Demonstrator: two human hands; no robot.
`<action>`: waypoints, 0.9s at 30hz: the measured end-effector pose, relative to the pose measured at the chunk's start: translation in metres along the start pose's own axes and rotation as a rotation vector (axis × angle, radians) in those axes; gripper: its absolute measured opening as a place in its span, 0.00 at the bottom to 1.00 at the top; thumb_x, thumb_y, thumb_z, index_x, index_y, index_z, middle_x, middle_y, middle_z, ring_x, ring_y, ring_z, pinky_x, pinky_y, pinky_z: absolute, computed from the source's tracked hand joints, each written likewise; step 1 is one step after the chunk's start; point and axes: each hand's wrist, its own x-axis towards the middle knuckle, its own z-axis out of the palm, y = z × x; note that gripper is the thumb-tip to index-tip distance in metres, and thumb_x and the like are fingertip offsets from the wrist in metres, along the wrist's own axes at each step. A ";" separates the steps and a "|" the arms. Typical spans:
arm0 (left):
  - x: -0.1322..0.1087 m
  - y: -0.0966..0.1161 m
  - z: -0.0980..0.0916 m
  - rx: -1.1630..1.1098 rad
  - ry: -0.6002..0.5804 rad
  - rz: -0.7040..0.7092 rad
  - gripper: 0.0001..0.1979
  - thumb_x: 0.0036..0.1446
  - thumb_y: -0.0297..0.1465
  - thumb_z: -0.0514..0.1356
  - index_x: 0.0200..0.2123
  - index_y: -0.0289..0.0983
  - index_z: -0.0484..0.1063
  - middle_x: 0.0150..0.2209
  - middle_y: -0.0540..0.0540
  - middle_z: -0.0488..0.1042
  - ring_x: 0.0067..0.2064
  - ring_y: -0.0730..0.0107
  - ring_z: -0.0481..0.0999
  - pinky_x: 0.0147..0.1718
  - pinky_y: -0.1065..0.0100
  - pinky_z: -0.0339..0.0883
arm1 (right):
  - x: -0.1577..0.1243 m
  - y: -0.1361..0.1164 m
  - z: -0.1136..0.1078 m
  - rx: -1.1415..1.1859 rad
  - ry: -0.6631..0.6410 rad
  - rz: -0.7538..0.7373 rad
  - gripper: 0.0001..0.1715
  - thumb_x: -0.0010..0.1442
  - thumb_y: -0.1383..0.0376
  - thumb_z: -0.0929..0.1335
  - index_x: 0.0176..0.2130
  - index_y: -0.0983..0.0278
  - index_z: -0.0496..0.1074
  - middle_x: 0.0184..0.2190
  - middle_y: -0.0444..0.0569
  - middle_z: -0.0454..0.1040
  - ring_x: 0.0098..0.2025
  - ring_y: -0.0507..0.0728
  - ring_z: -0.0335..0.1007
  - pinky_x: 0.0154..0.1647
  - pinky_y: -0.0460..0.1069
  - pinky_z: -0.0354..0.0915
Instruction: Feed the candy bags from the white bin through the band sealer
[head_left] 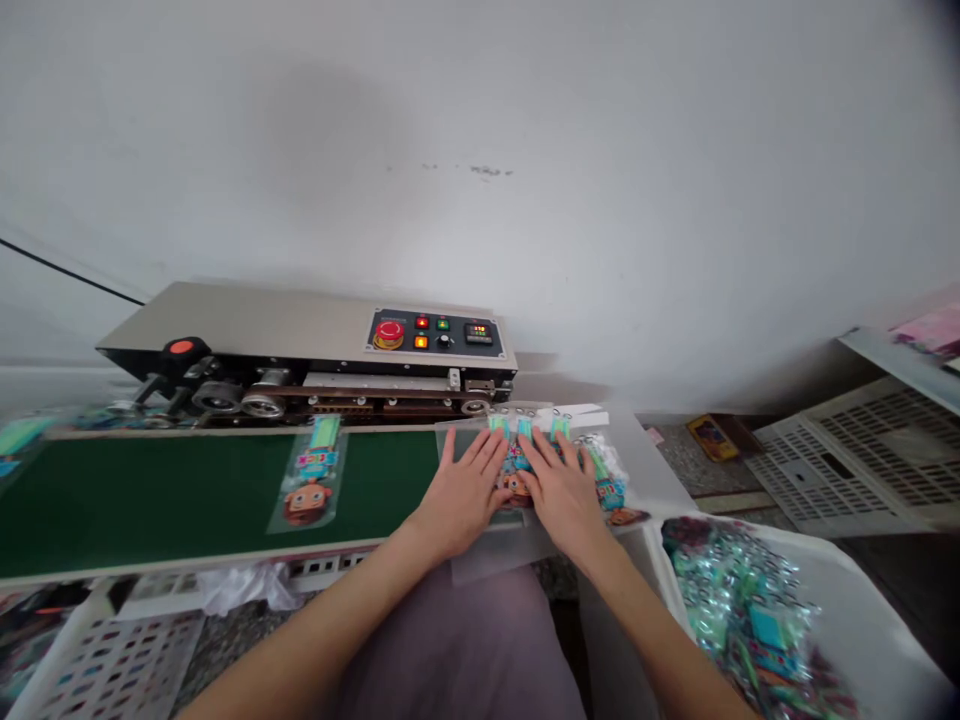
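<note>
At the right end of the green conveyor belt [210, 490], several clear plastic packets [517, 455] with green tops and cartoon faces lie side by side. My left hand [461, 492] rests on the left ones, fingers stretched out. Flat across the packets to its right is my right hand [568, 495], its fingers spread and the thumb near the left one. Both hands partly cover the packets. More packets [611, 485] lie loosely just right of my right hand. One packet [311, 475] sits alone on the belt farther left.
Behind the belt runs a band sealing machine [300, 330] with a red stop button [389, 333] and lit switches. A white bin [832, 560] full of packets stands at lower right. White plastic crates [840, 450] are at far right and lower left.
</note>
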 end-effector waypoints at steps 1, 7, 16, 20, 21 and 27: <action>-0.006 -0.005 -0.003 0.007 -0.008 -0.012 0.30 0.73 0.44 0.39 0.71 0.36 0.52 0.73 0.41 0.51 0.73 0.58 0.48 0.69 0.38 0.31 | 0.002 -0.004 0.000 0.019 -0.006 -0.024 0.28 0.71 0.60 0.59 0.68 0.55 0.61 0.69 0.47 0.60 0.68 0.70 0.53 0.65 0.69 0.51; -0.028 -0.023 -0.029 0.037 -0.030 -0.190 0.29 0.73 0.42 0.40 0.68 0.34 0.58 0.71 0.38 0.56 0.72 0.51 0.54 0.68 0.35 0.38 | 0.001 -0.010 -0.010 0.050 0.009 -0.066 0.29 0.72 0.58 0.58 0.69 0.56 0.59 0.70 0.46 0.59 0.70 0.68 0.49 0.67 0.68 0.48; 0.013 0.009 -0.011 -0.058 -0.020 0.025 0.28 0.72 0.45 0.43 0.69 0.40 0.58 0.72 0.41 0.53 0.73 0.52 0.50 0.67 0.34 0.41 | -0.004 0.021 -0.005 -0.087 -0.104 0.281 0.29 0.71 0.57 0.59 0.68 0.55 0.60 0.70 0.49 0.58 0.69 0.74 0.51 0.62 0.73 0.54; -0.006 -0.005 -0.007 -0.029 -0.021 -0.058 0.27 0.72 0.44 0.44 0.69 0.41 0.58 0.73 0.42 0.51 0.73 0.51 0.50 0.67 0.34 0.42 | -0.003 -0.005 0.001 -0.019 -0.084 0.169 0.30 0.71 0.55 0.59 0.69 0.54 0.58 0.71 0.47 0.57 0.70 0.74 0.50 0.64 0.72 0.52; -0.013 -0.010 -0.010 -0.019 -0.026 -0.081 0.27 0.72 0.44 0.44 0.68 0.41 0.59 0.73 0.42 0.51 0.73 0.50 0.50 0.67 0.34 0.42 | -0.003 -0.013 0.001 0.001 -0.071 0.136 0.30 0.71 0.55 0.59 0.69 0.53 0.58 0.71 0.47 0.57 0.70 0.73 0.50 0.65 0.72 0.50; -0.014 -0.018 -0.038 0.016 -0.018 -0.151 0.24 0.73 0.37 0.44 0.64 0.34 0.65 0.69 0.36 0.61 0.70 0.48 0.57 0.67 0.35 0.41 | -0.008 -0.015 -0.012 0.029 -0.013 0.058 0.28 0.72 0.59 0.57 0.68 0.55 0.60 0.70 0.48 0.59 0.70 0.70 0.49 0.67 0.73 0.45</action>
